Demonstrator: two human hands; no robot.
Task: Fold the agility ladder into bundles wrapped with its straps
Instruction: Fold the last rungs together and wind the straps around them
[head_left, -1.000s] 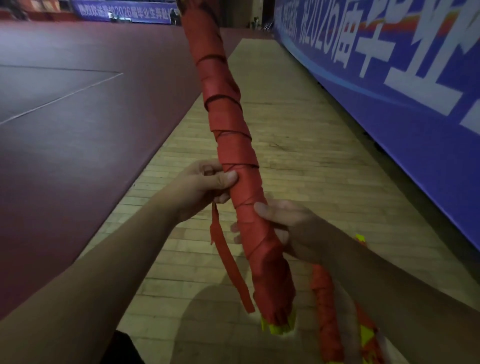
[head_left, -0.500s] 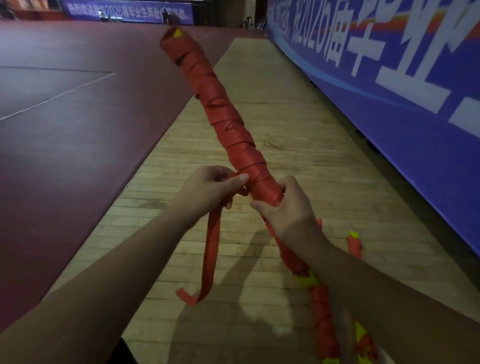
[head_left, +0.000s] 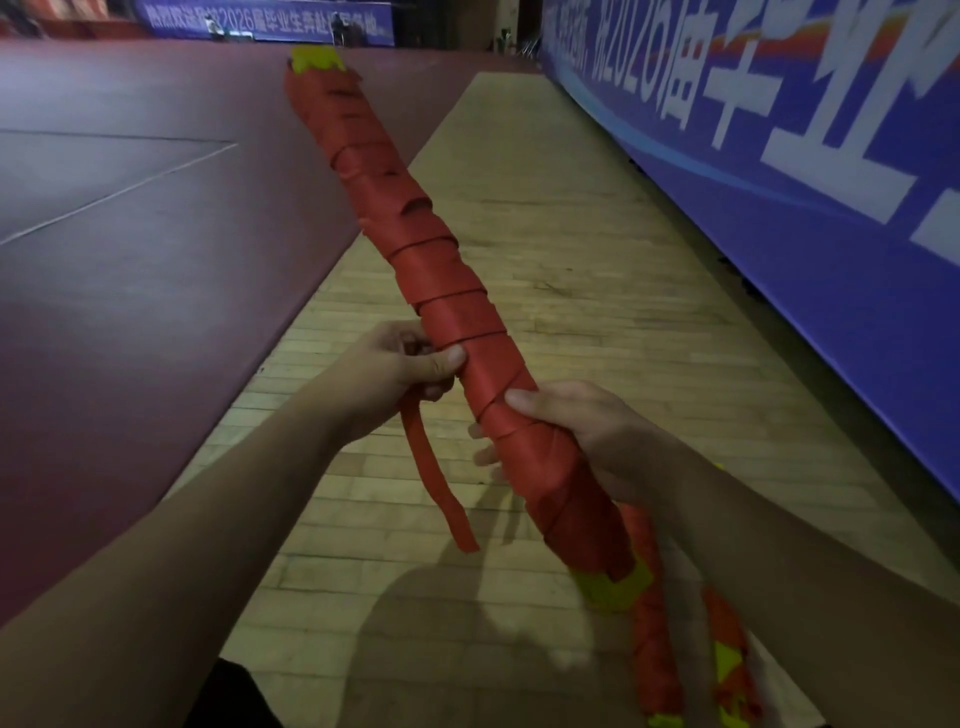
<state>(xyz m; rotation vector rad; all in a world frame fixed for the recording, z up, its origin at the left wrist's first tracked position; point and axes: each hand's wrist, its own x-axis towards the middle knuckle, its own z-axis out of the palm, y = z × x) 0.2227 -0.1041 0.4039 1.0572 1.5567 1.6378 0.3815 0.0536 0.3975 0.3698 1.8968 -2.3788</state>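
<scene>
Risk: strap tail (head_left: 434, 483) pinched by left hand (head_left: 400, 364) at frame centre may slip, loosening wraps on bundle (head_left: 441, 270) gripped by right hand (head_left: 587, 431).

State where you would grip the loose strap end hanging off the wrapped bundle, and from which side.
Pinch the loose strap across its flat faces right beside the bundle, coming from the left, as the left hand does; lower down it hangs limp.
</scene>
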